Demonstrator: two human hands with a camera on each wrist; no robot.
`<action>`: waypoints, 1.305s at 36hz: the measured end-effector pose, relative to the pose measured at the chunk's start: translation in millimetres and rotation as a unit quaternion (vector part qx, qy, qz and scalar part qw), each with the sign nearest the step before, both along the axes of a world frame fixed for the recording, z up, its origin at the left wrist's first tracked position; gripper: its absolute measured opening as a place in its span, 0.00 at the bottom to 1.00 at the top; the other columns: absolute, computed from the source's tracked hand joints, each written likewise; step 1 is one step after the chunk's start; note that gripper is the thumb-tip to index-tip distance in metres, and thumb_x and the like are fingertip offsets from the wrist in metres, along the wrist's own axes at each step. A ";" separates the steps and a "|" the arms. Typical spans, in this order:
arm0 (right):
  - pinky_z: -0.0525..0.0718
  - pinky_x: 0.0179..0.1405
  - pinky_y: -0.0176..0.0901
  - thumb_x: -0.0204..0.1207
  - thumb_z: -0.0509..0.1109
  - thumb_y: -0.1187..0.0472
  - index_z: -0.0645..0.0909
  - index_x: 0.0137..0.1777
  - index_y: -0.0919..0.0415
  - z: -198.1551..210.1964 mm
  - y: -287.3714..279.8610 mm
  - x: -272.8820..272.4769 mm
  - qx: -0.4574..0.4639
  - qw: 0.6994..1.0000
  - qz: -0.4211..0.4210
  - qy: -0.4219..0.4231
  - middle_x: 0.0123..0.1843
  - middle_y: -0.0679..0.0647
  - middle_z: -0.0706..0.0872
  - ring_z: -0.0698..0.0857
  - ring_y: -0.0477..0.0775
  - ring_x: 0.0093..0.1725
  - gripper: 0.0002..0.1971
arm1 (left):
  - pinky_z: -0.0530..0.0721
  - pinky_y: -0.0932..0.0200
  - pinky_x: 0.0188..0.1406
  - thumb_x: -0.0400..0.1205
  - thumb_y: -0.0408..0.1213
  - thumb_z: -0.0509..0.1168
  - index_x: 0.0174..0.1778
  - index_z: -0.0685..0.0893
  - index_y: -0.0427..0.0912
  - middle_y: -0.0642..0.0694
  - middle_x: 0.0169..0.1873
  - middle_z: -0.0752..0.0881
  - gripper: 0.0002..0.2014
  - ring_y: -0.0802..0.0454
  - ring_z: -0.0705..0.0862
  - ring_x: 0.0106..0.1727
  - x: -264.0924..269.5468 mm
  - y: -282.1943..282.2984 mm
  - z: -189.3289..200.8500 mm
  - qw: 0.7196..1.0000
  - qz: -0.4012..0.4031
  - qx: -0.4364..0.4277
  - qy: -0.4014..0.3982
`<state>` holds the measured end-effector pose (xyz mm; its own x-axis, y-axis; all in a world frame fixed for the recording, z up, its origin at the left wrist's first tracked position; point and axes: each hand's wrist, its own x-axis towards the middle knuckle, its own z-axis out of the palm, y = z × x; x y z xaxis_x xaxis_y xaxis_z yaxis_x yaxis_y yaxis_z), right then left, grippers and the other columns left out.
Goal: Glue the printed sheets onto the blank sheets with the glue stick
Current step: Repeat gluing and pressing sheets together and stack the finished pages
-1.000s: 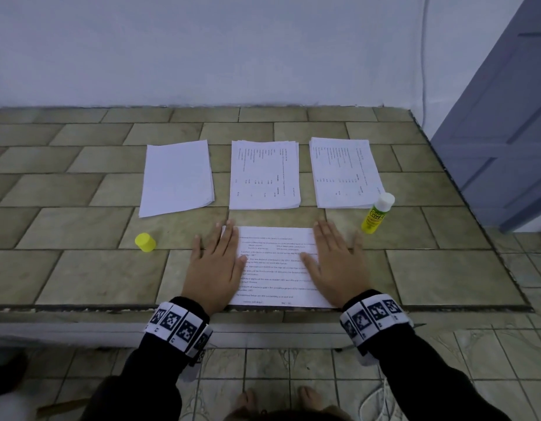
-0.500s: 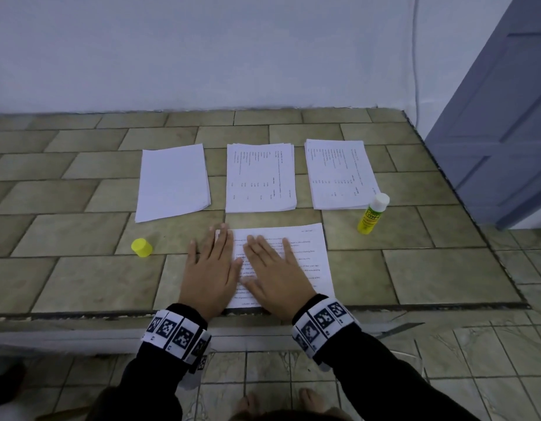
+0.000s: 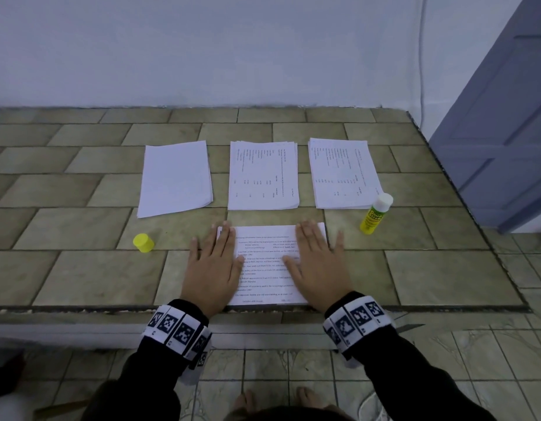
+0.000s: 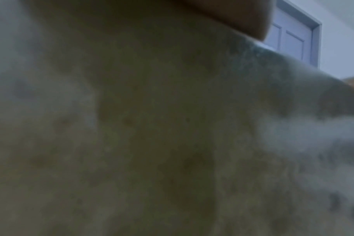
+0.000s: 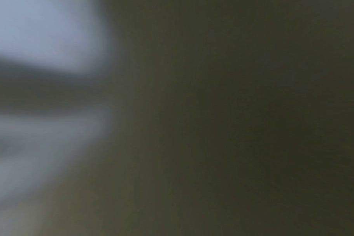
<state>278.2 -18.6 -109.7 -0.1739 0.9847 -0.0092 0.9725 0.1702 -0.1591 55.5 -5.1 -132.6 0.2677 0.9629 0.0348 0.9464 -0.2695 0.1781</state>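
Note:
A printed sheet [image 3: 264,262] lies at the near edge of the tiled counter [image 3: 80,268]. My left hand [image 3: 213,268] lies flat on its left edge, fingers straight. Flat on the sheet's right side is my right hand [image 3: 319,265], fingers spread. Behind it lie a stack of blank sheets [image 3: 175,177], a middle stack of printed sheets [image 3: 263,176] and a right stack of printed sheets [image 3: 343,173]. The uncapped glue stick [image 3: 375,214] stands upright right of the sheet. Its yellow cap [image 3: 143,243] sits to the left. Both wrist views are dark blurs.
A white wall runs behind the counter. A blue-grey door [image 3: 506,123] stands at the right, also seen in the left wrist view as a door [image 4: 293,36]. The counter's front edge is just under my wrists, with tiled floor [image 3: 445,360] below.
My right hand slid from the sheet's right edge to its middle beside the left hand, then back out to the right side. The left hand stayed in place.

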 end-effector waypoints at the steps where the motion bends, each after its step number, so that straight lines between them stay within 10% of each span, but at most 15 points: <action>1: 0.42 0.81 0.72 0.80 0.32 0.35 0.53 0.85 0.63 2.6 -1.6 -9.4 -0.014 0.999 0.030 0.006 0.87 0.56 0.55 0.52 0.54 0.86 0.41 | 0.50 0.34 0.83 0.86 0.54 0.34 0.85 0.58 0.37 0.43 0.86 0.57 0.36 0.43 0.53 0.87 -0.4 0.1 -0.2 1.000 0.000 0.002 0.000; 7: 0.37 0.81 0.69 0.81 0.33 0.36 0.45 0.86 0.59 -3.2 -4.9 -48.2 -0.055 0.988 0.139 0.023 0.87 0.52 0.43 0.41 0.50 0.86 0.38 | 0.57 0.31 0.80 0.87 0.52 0.39 0.83 0.63 0.35 0.39 0.84 0.63 0.33 0.40 0.60 0.85 -0.9 -1.2 -2.1 1.000 -0.005 0.008 0.001; 20: 0.40 0.83 0.61 0.75 0.27 0.33 0.43 0.86 0.56 -0.2 0.6 33.4 -0.065 0.997 -0.042 0.014 0.88 0.47 0.43 0.40 0.44 0.85 0.43 | 0.48 0.33 0.84 0.84 0.56 0.32 0.86 0.55 0.37 0.37 0.86 0.54 0.37 0.43 0.47 0.87 -0.3 -2.5 1.7 1.000 0.009 -0.013 -0.005; 28: 0.77 0.65 0.53 0.85 0.51 0.48 0.69 0.76 0.59 51.5 5.4 39.8 -0.092 0.982 -0.023 0.161 0.70 0.54 0.79 0.78 0.56 0.69 0.24 | 0.43 0.36 0.84 0.83 0.60 0.28 0.86 0.50 0.38 0.39 0.86 0.48 0.40 0.45 0.42 0.87 0.3 -0.9 4.2 0.999 0.008 -0.031 0.007; 47: 0.68 0.42 0.39 0.84 0.56 0.69 0.76 0.58 0.64 62.8 60.5 19.5 -0.108 0.988 0.059 -0.094 0.63 0.60 0.77 0.80 0.58 0.56 0.09 | 0.32 0.41 0.83 0.75 0.70 0.18 0.86 0.42 0.37 0.43 0.86 0.39 0.51 0.50 0.34 0.86 0.2 -2.5 9.4 0.998 0.002 -0.067 -0.001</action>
<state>297.7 41.9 -47.0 -0.2619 0.9293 -0.2604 0.9639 0.2652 -0.0229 55.7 -7.6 -123.2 0.2641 0.9600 -0.0932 0.9469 -0.2396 0.2145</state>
